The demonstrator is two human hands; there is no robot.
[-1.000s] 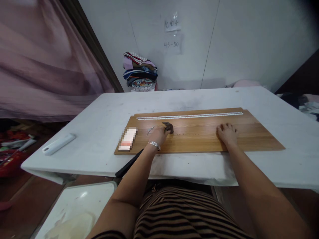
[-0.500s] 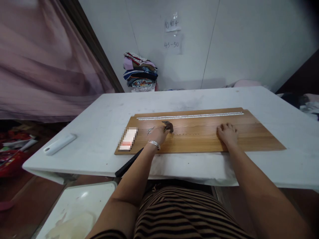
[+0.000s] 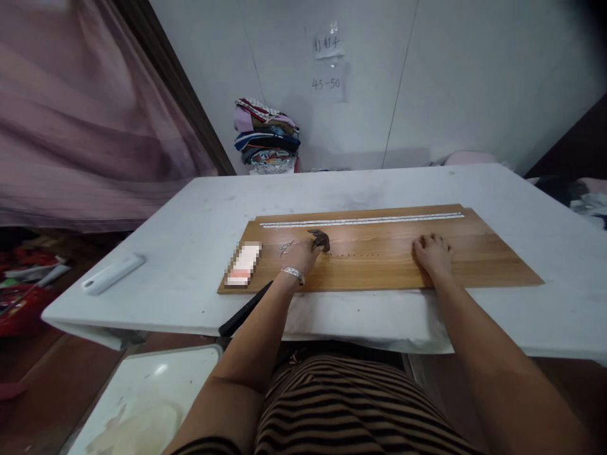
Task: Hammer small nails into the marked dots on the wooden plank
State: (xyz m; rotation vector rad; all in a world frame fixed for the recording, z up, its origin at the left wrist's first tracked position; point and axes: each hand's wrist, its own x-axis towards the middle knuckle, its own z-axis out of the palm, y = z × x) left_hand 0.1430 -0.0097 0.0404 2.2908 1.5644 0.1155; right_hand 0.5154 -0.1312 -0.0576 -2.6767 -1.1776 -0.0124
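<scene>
A claw hammer lies slantwise across the wooden board, its black handle running under my left forearm and past the board's front edge. My left hand, with a bracelet at the wrist, is closed around the hammer close to its head. Just left of that hand is a small heap of nails. A row of small dark dots, perhaps nail heads, runs rightward from the hammer head. Farther right, my right hand rests on the board, fingers spread and slightly bent, holding nothing visible.
Two pale measuring strips lie along the board's far side. A blurred-out card or phone is at its left end. The white table also bears a white handle-like object. Folded cloths are stacked by the wall.
</scene>
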